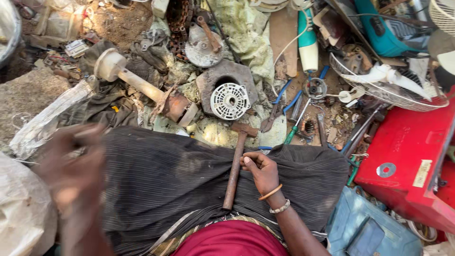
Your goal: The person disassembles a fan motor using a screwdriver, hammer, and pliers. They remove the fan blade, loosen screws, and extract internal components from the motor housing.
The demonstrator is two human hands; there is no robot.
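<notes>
Down on the dark striped cloth (175,180) covering the person's lap, a rusty hammer (235,166) is lying with its handle pointing back toward the body and its head (244,129) reaching the cloth's far edge. The right hand (260,170) is resting just beside the hammer's handle, on its right, fingers curled in loosely and the thumb tip pressing near the handle; it is not wrapping around the hammer, and whether it is pinching something small cannot be told. Two bangles (276,200) are sitting on that wrist. The left hand (71,175) is hovering well to the left of the hammer, over the cloth's left edge, and it is too blurred to tell whether it is open or closed.

Just beyond the hammer's head, a white slotted fan hub (230,101) is sitting on a grey block (208,80). Left of the hammer's head, a cream-coloured shaft with a round end (128,78) is lying across rags. Right of the hammer's head, blue-handled pliers (279,106) and a green screwdriver (295,127) are lying on the dirt. Farther right of the hammer, a red metal casing (407,156) is standing, with a wire fan guard (379,87) beyond it.
</notes>
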